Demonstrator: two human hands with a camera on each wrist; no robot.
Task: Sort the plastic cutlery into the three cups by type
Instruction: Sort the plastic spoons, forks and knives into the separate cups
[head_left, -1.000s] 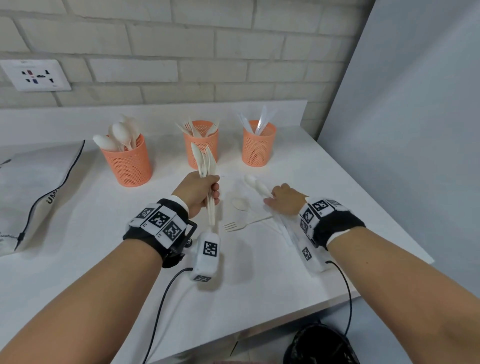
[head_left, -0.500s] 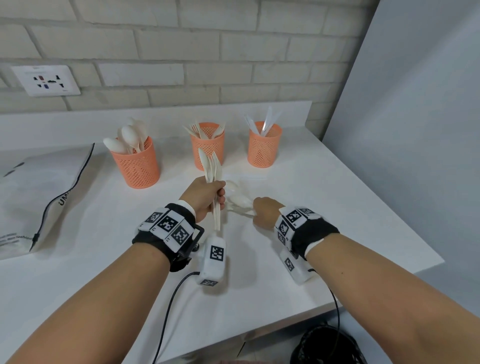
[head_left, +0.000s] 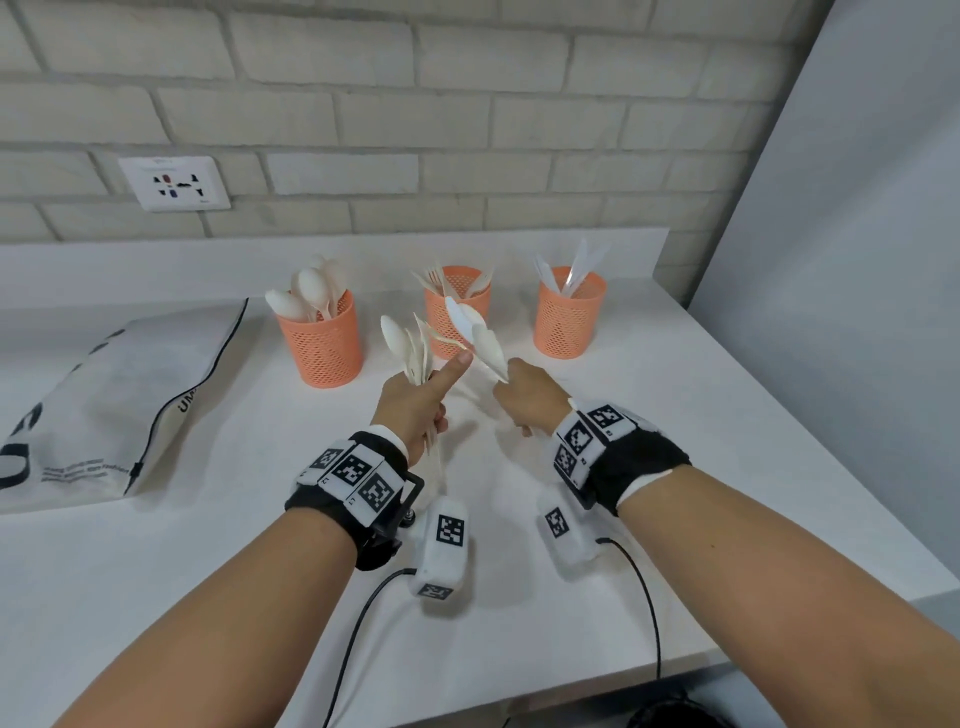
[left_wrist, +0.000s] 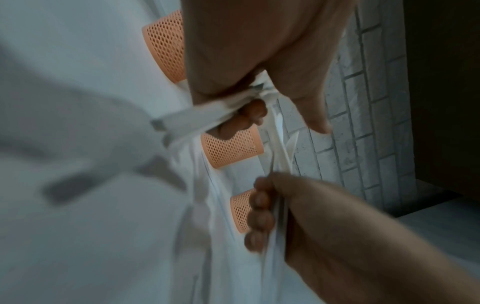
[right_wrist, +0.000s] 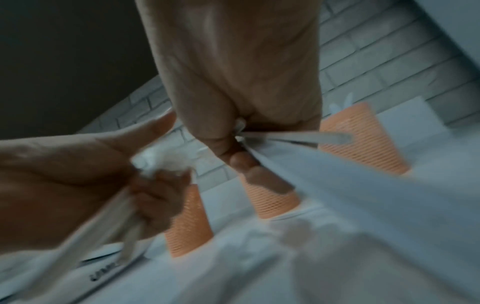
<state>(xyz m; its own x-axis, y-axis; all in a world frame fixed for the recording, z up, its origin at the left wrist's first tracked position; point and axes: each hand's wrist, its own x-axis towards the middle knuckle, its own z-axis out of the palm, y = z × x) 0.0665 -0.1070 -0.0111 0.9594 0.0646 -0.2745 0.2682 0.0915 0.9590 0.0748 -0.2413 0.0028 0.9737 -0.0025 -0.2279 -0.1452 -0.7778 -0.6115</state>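
Lifting since 1s ago: R hand (head_left: 524, 397) w/ cutlery (head_left: 475, 335)

Three cups (head_left: 321, 340) upper centre: orange perforated plastic mesh, matt. Cutlery (head_left: 475, 332): white plastic, smooth, slight sheen. Table (head_left: 519, 597): white, smooth, matt. Wall (head_left: 467, 119) top: rough painted brick.

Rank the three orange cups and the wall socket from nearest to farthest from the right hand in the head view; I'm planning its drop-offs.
From the right hand:
1. Fork cup, middle, just beyond.
2. Knife cup, right.
3. Spoon cup, left.
4. Wall socket, far left, on the bricks.
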